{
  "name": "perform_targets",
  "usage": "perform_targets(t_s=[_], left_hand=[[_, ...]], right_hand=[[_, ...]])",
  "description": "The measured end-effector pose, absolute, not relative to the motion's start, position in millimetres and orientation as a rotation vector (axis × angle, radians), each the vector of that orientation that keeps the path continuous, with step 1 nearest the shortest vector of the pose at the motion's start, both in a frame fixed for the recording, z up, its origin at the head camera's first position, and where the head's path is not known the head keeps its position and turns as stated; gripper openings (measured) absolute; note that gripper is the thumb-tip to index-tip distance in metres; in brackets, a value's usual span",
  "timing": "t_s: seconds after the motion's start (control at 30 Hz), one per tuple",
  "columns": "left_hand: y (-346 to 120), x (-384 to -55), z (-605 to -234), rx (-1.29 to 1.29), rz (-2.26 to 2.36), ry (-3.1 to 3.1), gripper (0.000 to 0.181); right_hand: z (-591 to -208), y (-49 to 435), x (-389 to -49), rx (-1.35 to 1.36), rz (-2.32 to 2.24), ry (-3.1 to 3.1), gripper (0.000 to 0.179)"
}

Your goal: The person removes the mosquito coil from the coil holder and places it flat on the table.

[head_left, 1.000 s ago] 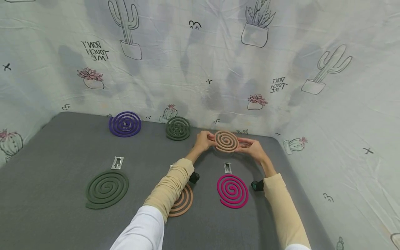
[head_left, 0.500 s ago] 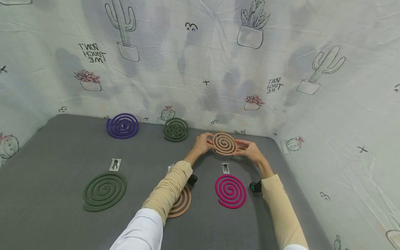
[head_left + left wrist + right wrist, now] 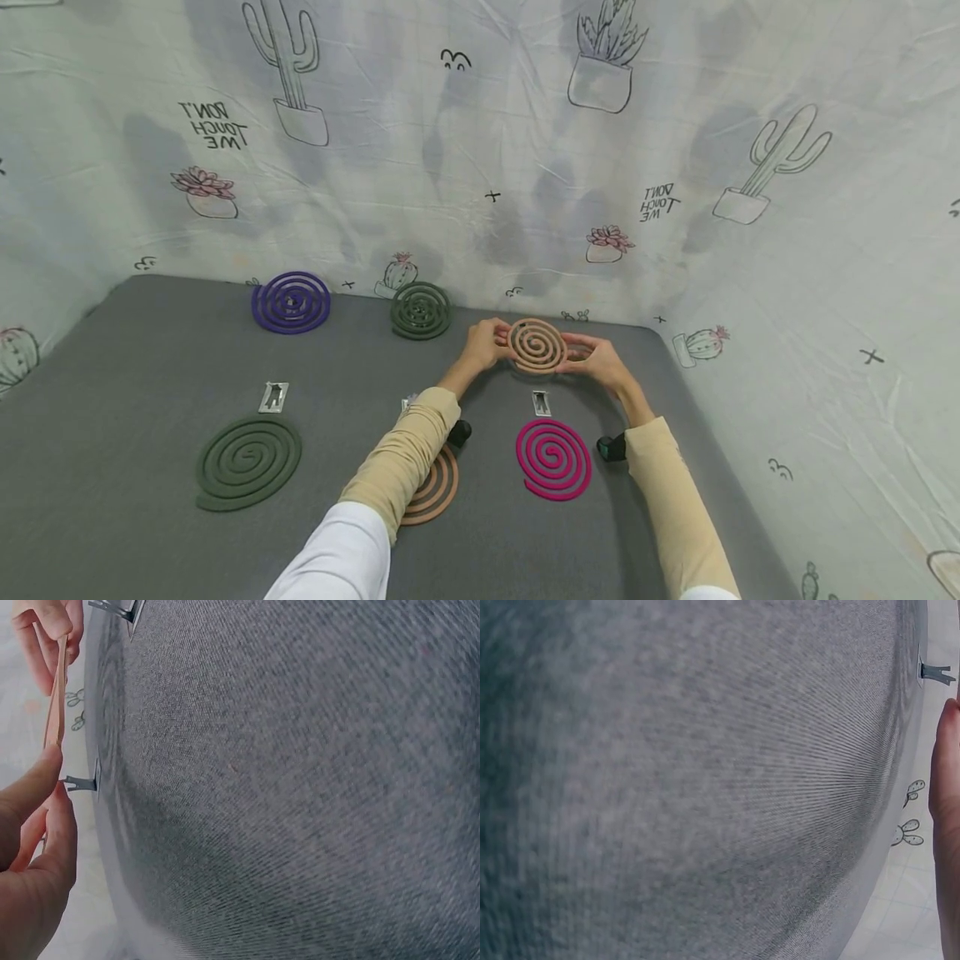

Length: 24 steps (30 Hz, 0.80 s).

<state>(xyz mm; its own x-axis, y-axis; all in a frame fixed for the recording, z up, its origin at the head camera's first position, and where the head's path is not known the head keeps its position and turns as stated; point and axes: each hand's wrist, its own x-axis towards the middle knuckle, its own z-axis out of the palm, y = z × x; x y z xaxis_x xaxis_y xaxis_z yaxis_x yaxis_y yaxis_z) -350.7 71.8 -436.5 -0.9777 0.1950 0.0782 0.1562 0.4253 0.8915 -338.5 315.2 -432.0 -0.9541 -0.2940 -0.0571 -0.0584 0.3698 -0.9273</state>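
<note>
A tan mosquito coil point(image 3: 537, 346) is held raised near the back right of the table, its flat face tilted toward the head camera. My left hand point(image 3: 483, 346) pinches its left edge between thumb and fingers. On the opposite edge my right hand point(image 3: 603, 364) grips it the same way. Seen from the left wrist, the coil point(image 3: 57, 705) shows as a thin edge. A small upright metal stand point(image 3: 81, 783) rises from the table beyond the left fingers. The right wrist view catches only part of a finger point(image 3: 946, 802) and another metal stand point(image 3: 937, 673).
On the grey table point(image 3: 495, 533) lie a pink coil point(image 3: 552, 458), a green coil point(image 3: 249, 454) and a tan coil point(image 3: 442, 492) partly under my left sleeve. Purple point(image 3: 291, 302) and dark green point(image 3: 421, 311) coils sit at the back. Metal stands point(image 3: 542, 403) stand between rows. A printed curtain point(image 3: 420, 192) hangs behind.
The head view has shifted slightly. Both hands keep hold of the tan coil, in almost the same place over the table.
</note>
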Motion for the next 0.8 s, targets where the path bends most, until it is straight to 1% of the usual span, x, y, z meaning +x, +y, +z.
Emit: perform_targets(t_s=[0.3, 0.8], left_hand=[[74.0, -350.3, -438.9, 0.284, 1.694, 2.579, 0.044], [73.5, -347.3, -438.7, 0.248, 1.641, 2.613, 0.039]], right_hand=[[-433.3, 314.8, -339.2, -0.307, -1.628, 2.405, 0.071], [-437.2, 316.0, -337.8, -0.326, -1.538, 2.503, 0.065]])
